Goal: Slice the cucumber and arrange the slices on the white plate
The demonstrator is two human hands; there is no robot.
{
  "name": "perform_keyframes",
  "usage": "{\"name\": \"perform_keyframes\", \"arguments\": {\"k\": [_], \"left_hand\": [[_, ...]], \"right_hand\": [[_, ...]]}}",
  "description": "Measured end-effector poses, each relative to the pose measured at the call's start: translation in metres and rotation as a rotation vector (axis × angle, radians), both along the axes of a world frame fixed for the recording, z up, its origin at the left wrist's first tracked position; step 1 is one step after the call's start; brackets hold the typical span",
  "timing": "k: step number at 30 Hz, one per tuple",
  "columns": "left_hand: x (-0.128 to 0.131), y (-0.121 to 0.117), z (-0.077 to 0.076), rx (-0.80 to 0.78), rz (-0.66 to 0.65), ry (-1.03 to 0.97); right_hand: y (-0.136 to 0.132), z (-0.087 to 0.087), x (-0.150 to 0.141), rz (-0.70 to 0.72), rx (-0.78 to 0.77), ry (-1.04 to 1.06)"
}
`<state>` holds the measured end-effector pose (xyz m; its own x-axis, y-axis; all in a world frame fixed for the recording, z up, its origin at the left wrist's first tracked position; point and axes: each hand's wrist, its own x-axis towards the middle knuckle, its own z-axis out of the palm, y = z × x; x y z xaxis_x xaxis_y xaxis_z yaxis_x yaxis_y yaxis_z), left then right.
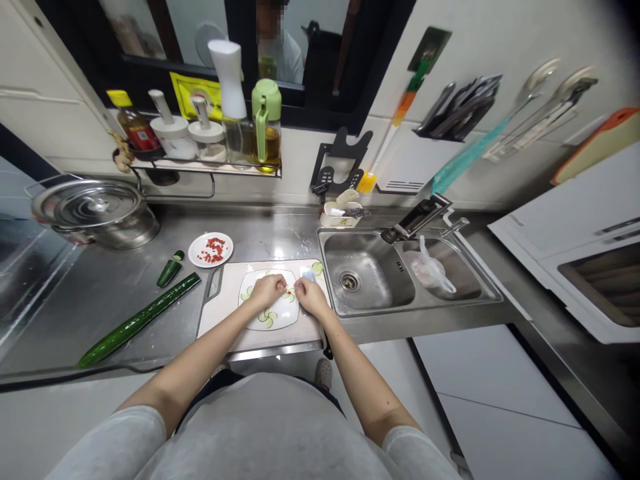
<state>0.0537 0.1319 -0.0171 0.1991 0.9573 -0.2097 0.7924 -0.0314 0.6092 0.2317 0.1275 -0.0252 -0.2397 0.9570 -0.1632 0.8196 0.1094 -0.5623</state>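
A white square plate (255,323) lies on a pale cutting board (225,320), with thin cucumber slices (269,318) arranged in curved, petal-like groups. My left hand (269,291) is over the plate's upper middle, its fingers drawn together. Close to its right, my right hand (310,297) is at the plate's right edge, also with fingers pinched. Whatever either hand pinches is too small to make out. Tiny red bits show on the plate between the fingertips. To the left, a small round white plate (198,247) carries chopped red pieces (214,251).
A long cucumber (143,321) and a short cucumber piece (170,272) lie left of the board. A lidded steel pot (125,223) stands farther left. The double sink (370,267) is at the right, with a tied plastic bag (431,272) in its right bowl.
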Motion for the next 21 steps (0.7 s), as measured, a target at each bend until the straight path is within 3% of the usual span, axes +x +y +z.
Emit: {"name": "perform_keyframes", "arguments": {"k": [10, 17, 21], "left_hand": [[-0.018, -0.007, -0.001, -0.032, 0.055, -0.247], [-0.03, -0.016, -0.003, -0.17, 0.219, -0.79], [-0.053, -0.013, 0.0, -0.192, 0.354, -0.864]], "right_hand": [[-0.004, 0.008, -0.001, -0.025, 0.039, 0.096], [-0.014, 0.017, -0.015, 0.0, 0.045, 0.306], [-0.019, 0.023, -0.023, 0.0, 0.04, 0.383]]}}
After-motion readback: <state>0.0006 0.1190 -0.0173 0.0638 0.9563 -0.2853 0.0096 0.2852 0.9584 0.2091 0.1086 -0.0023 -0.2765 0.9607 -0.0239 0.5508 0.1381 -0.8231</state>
